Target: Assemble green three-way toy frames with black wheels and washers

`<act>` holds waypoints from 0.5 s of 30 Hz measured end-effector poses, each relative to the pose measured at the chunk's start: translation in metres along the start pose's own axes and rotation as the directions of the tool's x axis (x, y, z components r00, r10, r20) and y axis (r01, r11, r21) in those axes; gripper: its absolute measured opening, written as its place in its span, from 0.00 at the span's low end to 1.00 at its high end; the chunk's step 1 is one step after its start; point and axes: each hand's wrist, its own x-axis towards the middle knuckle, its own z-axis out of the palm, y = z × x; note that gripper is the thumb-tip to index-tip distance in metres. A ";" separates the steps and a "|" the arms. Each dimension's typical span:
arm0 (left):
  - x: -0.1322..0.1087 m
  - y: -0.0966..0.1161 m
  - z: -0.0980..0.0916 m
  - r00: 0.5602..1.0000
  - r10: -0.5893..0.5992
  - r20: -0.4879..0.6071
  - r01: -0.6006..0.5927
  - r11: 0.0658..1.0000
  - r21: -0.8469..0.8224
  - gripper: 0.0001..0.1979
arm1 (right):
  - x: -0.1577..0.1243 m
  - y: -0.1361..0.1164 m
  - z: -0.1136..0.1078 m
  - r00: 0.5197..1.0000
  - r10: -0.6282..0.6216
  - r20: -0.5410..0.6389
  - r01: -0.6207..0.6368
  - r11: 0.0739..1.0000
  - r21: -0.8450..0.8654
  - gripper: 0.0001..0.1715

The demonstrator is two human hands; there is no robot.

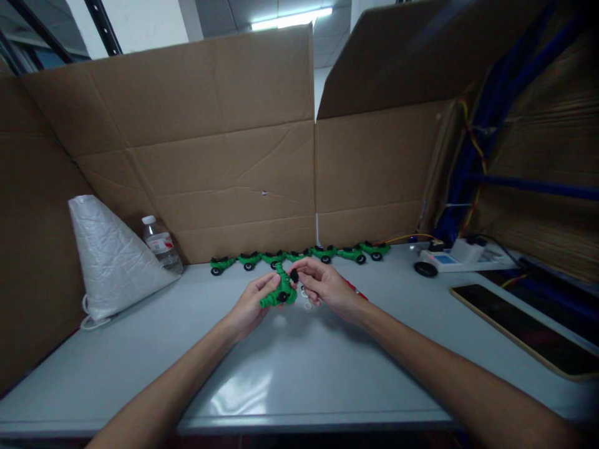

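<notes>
Over the middle of the table, my left hand [253, 304] grips a green toy vehicle [283, 288] with a black part low on its side. Thumb and fingers of my right hand [322, 284] pinch a small black part [294, 275] right beside the green toy; whether the two touch, I cannot tell. Beneath my right hand lie a few small rings [307, 305], partly covered by the fingers. A red object [356, 290] shows behind my right wrist, mostly hidden. Along the back stands a row of several similar green toy vehicles [326, 253] with black wheels.
At left, a white plastic bag [116, 262] leans beside a water bottle [161, 243]. Cardboard walls [224, 149] enclose the back and sides. To the right are a power strip [453, 259] with cables, a black ring [425, 269] and a phone [524, 327].
</notes>
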 end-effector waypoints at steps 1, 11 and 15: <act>0.000 0.000 0.000 1.000 0.015 -0.017 -0.014 1.000 0.020 0.24 | 0.000 0.000 0.000 1.000 0.007 -0.004 -0.007 1.000 0.003 0.24; 0.000 -0.001 -0.001 0.993 0.073 -0.091 -0.064 0.993 0.102 0.23 | 0.000 0.002 0.001 0.999 0.045 -0.023 -0.043 0.998 0.052 0.25; 0.001 -0.003 -0.003 0.995 0.072 -0.072 -0.064 0.992 0.109 0.23 | 0.000 0.003 0.001 0.998 0.049 -0.025 -0.048 0.998 0.039 0.24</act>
